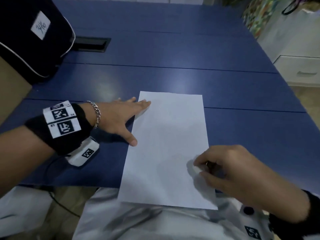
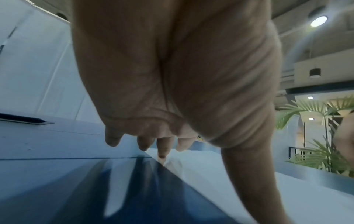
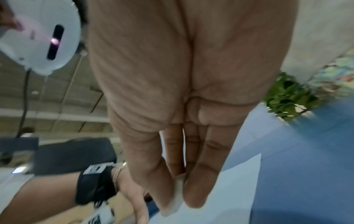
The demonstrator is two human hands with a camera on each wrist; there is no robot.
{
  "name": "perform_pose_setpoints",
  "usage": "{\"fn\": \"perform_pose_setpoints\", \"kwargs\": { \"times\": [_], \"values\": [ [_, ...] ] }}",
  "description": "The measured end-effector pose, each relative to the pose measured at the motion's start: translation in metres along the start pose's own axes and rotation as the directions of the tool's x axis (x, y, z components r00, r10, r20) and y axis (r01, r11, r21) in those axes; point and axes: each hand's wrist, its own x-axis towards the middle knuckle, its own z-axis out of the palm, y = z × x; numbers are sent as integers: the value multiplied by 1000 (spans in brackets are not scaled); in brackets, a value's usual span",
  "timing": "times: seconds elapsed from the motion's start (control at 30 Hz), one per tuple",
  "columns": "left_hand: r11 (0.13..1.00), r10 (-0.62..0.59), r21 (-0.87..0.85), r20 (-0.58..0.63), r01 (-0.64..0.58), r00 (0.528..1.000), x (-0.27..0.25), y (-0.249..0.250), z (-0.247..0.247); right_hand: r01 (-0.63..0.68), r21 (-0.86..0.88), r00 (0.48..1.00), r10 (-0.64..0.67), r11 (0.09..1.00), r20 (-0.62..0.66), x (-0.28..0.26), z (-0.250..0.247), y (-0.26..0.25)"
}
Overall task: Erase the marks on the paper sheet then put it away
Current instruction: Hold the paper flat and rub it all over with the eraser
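Observation:
A white paper sheet (image 1: 166,149) lies on the blue table (image 1: 173,49), its near end hanging over the front edge. No marks show on it in these views. My left hand (image 1: 121,116) lies flat with straight fingers on the sheet's left edge (image 2: 172,163), the fingertips (image 2: 162,153) near its far left corner. My right hand (image 1: 223,168) hovers low over the sheet's right side and pinches a small white eraser (image 3: 177,195) between thumb and fingers; the eraser's tip touches the paper sheet (image 3: 220,197). In the head view the eraser is blurred.
A black bag (image 1: 32,37) with a white label stands at the table's far left corner. A dark cable slot (image 1: 91,44) is set in the tabletop beside it. A white drawer unit (image 1: 299,70) stands off the table's right side.

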Motion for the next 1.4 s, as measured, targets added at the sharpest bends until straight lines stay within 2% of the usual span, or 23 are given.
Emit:
{"fn": "perform_pose_setpoints", "kwargs": {
  "times": [0.13,0.2,0.3,0.37,0.5,0.6,0.73,0.8,0.97,1.13,1.27,1.3,1.4],
  "values": [
    [1000,16,-24,-60,-18,998,-5,3,10,9,-119,996,1,993,88,8,3,8],
    [997,42,-61,-76,-47,996,-10,2,12,-18,-125,991,34,992,127,5,-3,15],
    [981,21,-191,-106,-41,994,-19,-4,13,5,-110,990,11,994,142,5,-16,18],
    [977,-5,-214,-138,-25,990,-20,-6,15,37,-118,994,-24,992,111,15,-27,13],
    [993,-23,-116,-124,8,992,-12,6,20,78,-62,997,-77,995,13,53,-52,-2],
    [997,-47,-65,-114,39,992,-2,12,21,58,-42,997,-60,997,-45,93,-69,0],
    [996,-83,-17,-38,82,996,6,13,23,52,-131,988,-70,990,-139,141,-79,3],
    [994,-110,3,-6,110,994,6,15,23,90,-143,990,-105,986,-97,158,-74,-7],
    [989,-144,19,28,143,989,7,19,24,265,-229,963,-244,937,115,192,-40,-23],
    [988,-153,44,35,151,988,7,18,23,304,-231,953,-297,924,62,198,-28,-23],
    [985,-162,62,32,160,986,7,19,23,391,-199,904,-335,899,265,180,-21,-33],
    [985,-164,65,32,161,986,6,19,23,392,-216,905,-333,894,265,183,-22,-33],
    [984,-168,64,39,166,985,8,19,22,315,-286,949,-299,905,100,199,-30,-27]
  ]
}}
